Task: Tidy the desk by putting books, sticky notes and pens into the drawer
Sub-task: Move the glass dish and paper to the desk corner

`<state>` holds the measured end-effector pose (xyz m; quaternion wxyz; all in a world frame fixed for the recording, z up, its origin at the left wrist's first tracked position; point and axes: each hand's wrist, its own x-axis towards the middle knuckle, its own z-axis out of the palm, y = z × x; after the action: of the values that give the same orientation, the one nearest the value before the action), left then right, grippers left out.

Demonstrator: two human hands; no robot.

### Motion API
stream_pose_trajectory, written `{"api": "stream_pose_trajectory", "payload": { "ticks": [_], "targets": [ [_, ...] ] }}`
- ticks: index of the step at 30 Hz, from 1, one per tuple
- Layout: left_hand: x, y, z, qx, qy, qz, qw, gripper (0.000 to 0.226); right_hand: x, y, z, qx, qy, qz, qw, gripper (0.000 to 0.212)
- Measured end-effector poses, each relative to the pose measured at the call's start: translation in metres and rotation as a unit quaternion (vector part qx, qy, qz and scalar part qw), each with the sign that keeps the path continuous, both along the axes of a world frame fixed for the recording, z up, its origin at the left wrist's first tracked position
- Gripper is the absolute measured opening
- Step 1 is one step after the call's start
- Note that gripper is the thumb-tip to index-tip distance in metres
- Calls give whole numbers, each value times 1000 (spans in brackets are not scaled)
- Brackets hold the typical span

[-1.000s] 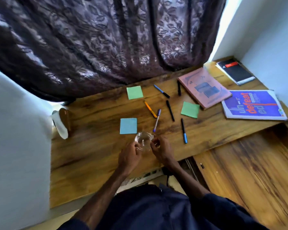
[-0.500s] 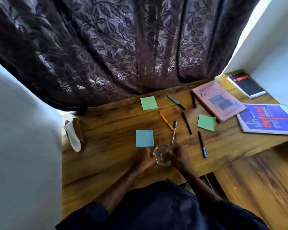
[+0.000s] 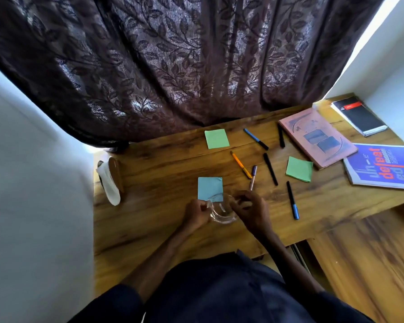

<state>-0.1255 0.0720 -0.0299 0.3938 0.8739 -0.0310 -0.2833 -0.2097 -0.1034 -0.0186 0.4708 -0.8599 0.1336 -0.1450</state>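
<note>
My left hand [image 3: 196, 214] and my right hand [image 3: 250, 212] both grip a clear glass cup [image 3: 222, 213] tilted just above the wooden desk [image 3: 154, 183]. Right behind the cup lies a blue sticky note [image 3: 210, 188]. Two green sticky notes [image 3: 216, 138] [image 3: 299, 169] lie farther back. Scattered pens include an orange pen [image 3: 241, 164], a purple pen [image 3: 253, 177], a black pen [image 3: 270, 168], a blue-capped pen [image 3: 292, 200], a blue pen [image 3: 255, 138] and another black pen [image 3: 280, 135]. A pink book [image 3: 317, 141], a blue magazine [image 3: 383, 167] and a black notebook [image 3: 358, 115] lie at the right.
A dark patterned curtain [image 3: 173, 66] hangs behind the desk. A white and brown object [image 3: 110, 180] stands at the desk's left edge by the white wall [image 3: 33, 183]. A lower wooden surface [image 3: 371, 264] sits at the right front, with a dark gap [image 3: 299, 250] beside it.
The camera view has shifted, so the desk appears lower and further right. Both hands have lifted and tilted the glass cup close to the blue sticky note.
</note>
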Motion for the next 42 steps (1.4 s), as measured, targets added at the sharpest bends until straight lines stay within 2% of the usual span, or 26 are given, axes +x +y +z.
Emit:
{"api": "stream_pose_trajectory", "payload": {
  "ticks": [2,6,10,13,18,22,27,32,36,39,42],
  "targets": [
    [3,15,4,-24,45,63,997,14,8,6,6,41,-15,-5,999,9],
    [5,42,16,-124,140,204,961,11,21,19,8,100,12,0,995,31],
    [12,62,26,-170,152,291,929,13,42,43,7,74,72,23,994,33],
    [14,78,27,-154,126,329,923,12,61,63,7,62,94,81,990,32],
    [18,124,23,-26,49,296,954,19,88,91,5,68,137,128,980,27],
    [22,167,19,65,41,256,964,23,104,117,1,61,201,155,965,26],
    [26,208,17,89,67,262,959,18,117,153,3,20,254,245,936,27],
    [39,243,15,143,45,246,958,19,120,171,-1,5,281,285,917,24],
    [50,251,11,146,55,278,948,21,120,169,-4,-16,279,270,921,21],
    [54,251,8,154,76,272,947,38,121,164,-6,-32,274,250,928,19],
    [57,251,8,163,71,259,950,35,122,159,-7,-25,282,230,931,19]
  ]
}}
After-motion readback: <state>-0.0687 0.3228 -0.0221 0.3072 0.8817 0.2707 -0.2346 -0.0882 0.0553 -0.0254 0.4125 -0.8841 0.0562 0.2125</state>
